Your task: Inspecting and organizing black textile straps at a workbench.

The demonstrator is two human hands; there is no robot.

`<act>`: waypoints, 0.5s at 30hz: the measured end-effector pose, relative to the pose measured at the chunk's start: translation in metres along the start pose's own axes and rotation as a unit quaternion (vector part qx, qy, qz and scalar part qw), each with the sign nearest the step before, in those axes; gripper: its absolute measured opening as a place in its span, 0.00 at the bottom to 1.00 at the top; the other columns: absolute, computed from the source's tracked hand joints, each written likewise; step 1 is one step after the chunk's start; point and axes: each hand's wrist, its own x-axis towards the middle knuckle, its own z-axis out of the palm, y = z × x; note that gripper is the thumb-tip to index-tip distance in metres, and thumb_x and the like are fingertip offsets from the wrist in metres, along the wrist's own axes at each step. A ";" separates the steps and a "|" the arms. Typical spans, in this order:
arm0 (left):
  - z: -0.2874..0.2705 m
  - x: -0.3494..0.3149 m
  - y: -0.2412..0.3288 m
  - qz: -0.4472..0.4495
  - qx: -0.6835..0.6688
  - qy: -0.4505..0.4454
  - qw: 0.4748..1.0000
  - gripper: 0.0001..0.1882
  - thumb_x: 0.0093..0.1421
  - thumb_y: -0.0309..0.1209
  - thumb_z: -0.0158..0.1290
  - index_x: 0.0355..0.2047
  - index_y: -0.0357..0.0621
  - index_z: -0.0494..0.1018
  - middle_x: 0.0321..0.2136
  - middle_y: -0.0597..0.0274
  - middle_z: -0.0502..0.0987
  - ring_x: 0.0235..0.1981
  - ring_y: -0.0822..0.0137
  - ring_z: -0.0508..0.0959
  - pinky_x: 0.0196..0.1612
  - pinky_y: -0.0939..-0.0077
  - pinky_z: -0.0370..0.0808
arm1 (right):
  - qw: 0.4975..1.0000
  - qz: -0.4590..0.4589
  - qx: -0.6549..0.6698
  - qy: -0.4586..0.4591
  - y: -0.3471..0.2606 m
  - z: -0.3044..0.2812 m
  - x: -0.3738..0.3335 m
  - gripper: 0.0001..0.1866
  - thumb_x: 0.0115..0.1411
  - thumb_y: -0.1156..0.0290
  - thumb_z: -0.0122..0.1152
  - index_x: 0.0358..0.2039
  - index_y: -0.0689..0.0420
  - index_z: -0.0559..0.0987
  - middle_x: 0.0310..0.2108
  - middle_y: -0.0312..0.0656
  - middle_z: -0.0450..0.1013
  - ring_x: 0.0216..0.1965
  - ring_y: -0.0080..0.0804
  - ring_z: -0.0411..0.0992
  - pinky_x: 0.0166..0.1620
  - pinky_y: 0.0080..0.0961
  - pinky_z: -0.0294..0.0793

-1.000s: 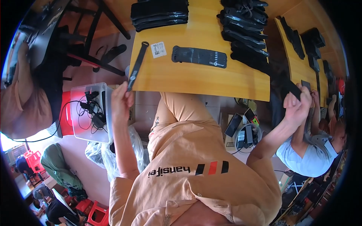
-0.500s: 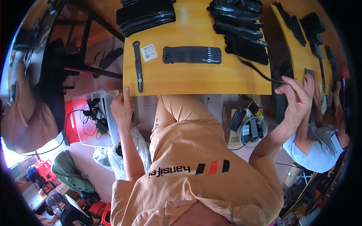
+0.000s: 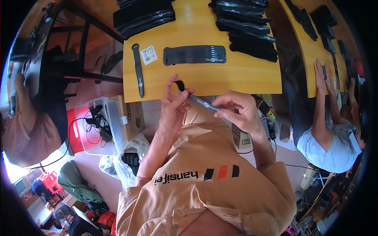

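A black cable strap (image 3: 201, 103) with pale lettering stretches between my two hands, above my lap at the table's near edge. My left hand (image 3: 172, 108) pinches its left end, where a dark loop curls up by the fingers. On the other end, the fingers of my right hand (image 3: 241, 112) are closed. Beyond them on the table lies a neat overlapping row of black straps (image 3: 193, 56). To its left are a white printed label (image 3: 149, 55) and one single strap (image 3: 138, 72) with a ring-shaped end, laid lengthwise.
Black strap stacks stand on the yellow table (image 3: 197, 80) at back left (image 3: 143, 17) and back right (image 3: 242, 23). A clear bin (image 3: 100, 129) with cables is below left. Co-workers sit on both sides; the right one's hands (image 3: 321, 74) rest on another table.
My right hand has brought the strap from the right-hand stack to the middle. My left hand has left the table edge and taken hold of the strap's other end.
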 end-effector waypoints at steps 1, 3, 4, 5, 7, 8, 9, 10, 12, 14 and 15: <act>0.000 -0.001 0.001 0.053 0.046 0.030 0.997 0.38 0.55 0.24 0.56 0.62 0.54 0.51 0.38 0.53 0.75 0.29 0.78 0.72 0.27 0.88 0.68 | 0.999 0.028 0.018 0.025 0.002 0.000 0.001 0.11 0.54 0.85 0.56 0.39 0.65 0.76 0.27 0.38 0.71 0.29 0.21 0.74 0.35 0.15 0.74; 0.003 -0.002 0.003 0.143 0.103 0.082 0.981 0.44 0.52 0.19 0.57 0.63 0.56 0.46 0.41 0.52 0.73 0.29 0.78 0.72 0.28 0.88 0.68 | 0.995 0.080 0.025 0.046 0.010 -0.004 0.006 0.16 0.56 0.85 0.54 0.47 0.64 0.72 0.27 0.34 0.68 0.30 0.19 0.73 0.36 0.16 0.76; 0.004 -0.002 0.003 0.145 0.101 0.085 0.981 0.44 0.52 0.19 0.57 0.63 0.56 0.46 0.41 0.52 0.73 0.29 0.78 0.72 0.28 0.88 0.68 | 0.995 0.081 0.025 0.043 0.013 -0.005 0.008 0.16 0.56 0.85 0.54 0.47 0.64 0.72 0.27 0.34 0.68 0.30 0.19 0.73 0.36 0.16 0.76; 0.004 -0.002 0.004 0.175 0.118 0.107 0.972 0.41 0.53 0.19 0.56 0.63 0.56 0.48 0.41 0.53 0.73 0.28 0.79 0.71 0.28 0.88 0.68 | 0.995 0.080 0.036 0.050 0.015 -0.005 0.009 0.16 0.56 0.85 0.55 0.46 0.64 0.72 0.27 0.34 0.68 0.29 0.19 0.73 0.36 0.16 0.76; 0.003 -0.002 0.003 0.209 0.132 0.133 0.960 0.39 0.54 0.19 0.55 0.62 0.57 0.50 0.40 0.54 0.73 0.27 0.79 0.71 0.29 0.88 0.68 | 0.993 0.090 0.045 0.061 0.022 -0.007 0.014 0.15 0.55 0.85 0.56 0.45 0.65 0.73 0.26 0.34 0.69 0.28 0.19 0.73 0.37 0.17 0.77; 0.003 0.000 0.002 0.268 0.186 0.145 0.934 0.38 0.54 0.19 0.55 0.62 0.54 0.51 0.40 0.54 0.72 0.27 0.79 0.71 0.29 0.87 0.70 | 0.993 0.091 0.045 0.056 0.025 -0.008 0.015 0.15 0.55 0.85 0.56 0.45 0.65 0.73 0.26 0.34 0.69 0.28 0.19 0.73 0.37 0.17 0.77; 0.002 0.001 0.002 0.323 0.240 0.155 0.902 0.37 0.54 0.18 0.55 0.61 0.52 0.51 0.41 0.54 0.72 0.27 0.78 0.72 0.28 0.86 0.71 | 0.993 0.091 0.045 0.066 0.027 -0.009 0.015 0.15 0.55 0.84 0.57 0.45 0.65 0.74 0.26 0.36 0.71 0.28 0.21 0.74 0.36 0.16 0.77; 0.000 0.002 0.004 0.325 0.239 0.157 0.902 0.37 0.54 0.18 0.55 0.61 0.52 0.51 0.41 0.54 0.72 0.27 0.78 0.72 0.28 0.86 0.71 | 0.992 0.092 0.044 0.077 0.029 -0.010 0.016 0.15 0.55 0.83 0.57 0.44 0.65 0.74 0.26 0.38 0.72 0.28 0.24 0.76 0.35 0.16 0.76; -0.007 0.004 0.005 0.363 0.292 0.181 0.866 0.28 0.54 0.18 0.54 0.55 0.43 0.61 0.37 0.56 0.74 0.28 0.77 0.74 0.27 0.85 0.73 | 0.992 0.096 0.038 0.075 0.033 -0.012 0.018 0.14 0.55 0.84 0.57 0.43 0.66 0.74 0.27 0.40 0.74 0.28 0.24 0.76 0.34 0.17 0.77; -0.020 0.006 0.006 0.366 0.305 0.189 0.859 0.22 0.55 0.19 0.54 0.51 0.40 0.65 0.34 0.57 0.74 0.28 0.77 0.75 0.27 0.85 0.73 | 0.989 0.108 0.037 0.098 0.034 -0.012 0.020 0.12 0.55 0.84 0.57 0.41 0.66 0.75 0.28 0.41 0.75 0.27 0.25 0.76 0.33 0.17 0.78; -0.026 0.006 0.008 0.368 0.318 0.195 0.852 0.17 0.55 0.19 0.54 0.46 0.37 0.69 0.32 0.58 0.75 0.27 0.76 0.76 0.27 0.86 0.73 | 0.989 0.109 0.037 0.098 0.034 -0.013 0.021 0.12 0.55 0.84 0.57 0.41 0.66 0.75 0.28 0.41 0.75 0.27 0.25 0.76 0.33 0.17 0.78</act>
